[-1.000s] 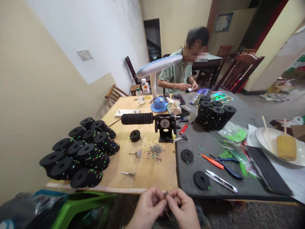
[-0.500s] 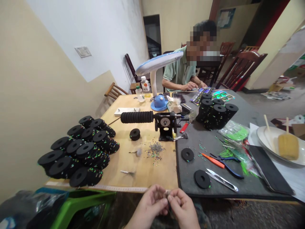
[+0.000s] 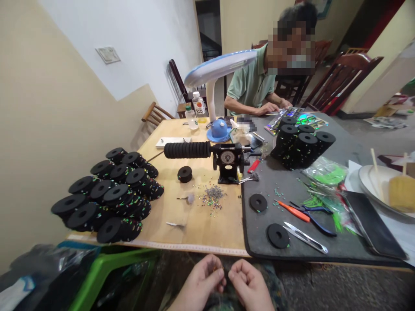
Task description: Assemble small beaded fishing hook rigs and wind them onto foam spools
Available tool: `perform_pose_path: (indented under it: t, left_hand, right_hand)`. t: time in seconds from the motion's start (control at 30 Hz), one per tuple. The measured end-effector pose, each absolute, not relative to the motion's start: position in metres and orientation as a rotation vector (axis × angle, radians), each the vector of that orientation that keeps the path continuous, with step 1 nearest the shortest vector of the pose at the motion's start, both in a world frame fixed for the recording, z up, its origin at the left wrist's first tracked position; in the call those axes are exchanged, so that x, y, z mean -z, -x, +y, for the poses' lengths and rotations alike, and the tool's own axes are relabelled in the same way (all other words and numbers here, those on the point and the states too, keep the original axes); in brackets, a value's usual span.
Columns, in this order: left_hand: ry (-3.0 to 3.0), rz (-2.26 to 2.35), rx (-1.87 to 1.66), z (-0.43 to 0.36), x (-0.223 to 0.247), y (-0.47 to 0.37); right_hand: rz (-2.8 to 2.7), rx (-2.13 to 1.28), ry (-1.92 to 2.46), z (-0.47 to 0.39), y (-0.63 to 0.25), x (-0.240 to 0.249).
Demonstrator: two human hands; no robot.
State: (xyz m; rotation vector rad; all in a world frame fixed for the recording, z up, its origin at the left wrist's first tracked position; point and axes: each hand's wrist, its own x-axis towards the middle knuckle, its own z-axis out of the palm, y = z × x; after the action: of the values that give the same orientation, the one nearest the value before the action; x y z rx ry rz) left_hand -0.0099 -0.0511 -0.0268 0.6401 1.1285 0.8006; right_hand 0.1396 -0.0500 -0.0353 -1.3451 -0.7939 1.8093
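Below the table's front edge, my left hand [image 3: 207, 278] is closed in a pinch, with something tiny between its fingers that I cannot make out. A small gap separates it from my right hand [image 3: 248, 283], whose thumb and forefinger are also pressed together on something too small to name. On the wood beyond them lie a pile of small beads [image 3: 214, 196] and two small feathery tufts, one grey [image 3: 188, 198], one pale [image 3: 177, 224]. A hand-cranked winder [image 3: 228, 162] carries a row of black foam rings [image 3: 188, 150] on its shaft.
Stacked black foam spools [image 3: 113, 231] fill the left side; more stacks [image 3: 306, 142] stand at right. On the grey mat [image 3: 259, 242] lie thread snips [image 3: 306, 237], an orange-handled tool [image 3: 293, 211] and blue pliers [image 3: 319, 218]. A lamp [image 3: 218, 129] and a co-worker [image 3: 251, 86] are behind.
My hands, which were touching, are now slightly apart. The camera view has shifted, so the table appears higher and a bit to the right. The co-worker still handles something at the far side.
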Motion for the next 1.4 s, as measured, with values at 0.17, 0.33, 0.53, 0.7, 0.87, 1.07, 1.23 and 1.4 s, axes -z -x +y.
perform_pose_path:
  t: [0.17,0.33,0.53,0.7,0.87,1.07,1.23,1.4]
  left_hand:
    - [-0.694,1.17,-0.774,-0.052,0.021,0.01]
    - [-0.728,1.212,-0.762,-0.049,0.012,0.009]
    - [-0.738,1.234,-0.787,-0.049,0.016,0.009]
    - [-0.752,1.242,-0.785,-0.05,0.016,0.01]
    - [-0.766,1.259,-0.787,-0.05,0.01,0.008]
    - [-0.811,1.273,-0.778,-0.05,0.011,0.008]
    - [-0.95,1.293,-0.77,-0.054,0.016,0.011]
    - [-1.121,1.326,-0.741,-0.056,0.014,0.014]
  right_hand:
    - [-0.827,-1.814,1.361,-0.054,-0.14,0.036]
    - [-0.873,-1.819,1.383,-0.056,-0.141,0.039]
    - [-0.91,-1.881,1.356,-0.058,-0.137,0.042]
    - [-0.915,-1.885,1.337,-0.06,-0.136,0.047]
    - [-0.874,-1.894,1.323,-0.062,-0.135,0.051]
    - [-0.79,-1.929,1.31,-0.058,-0.134,0.047]
    - [-0.781,-1.865,1.332,-0.055,-0.137,0.042]
    - [-0.815,-1.798,1.346,-0.054,-0.139,0.04]
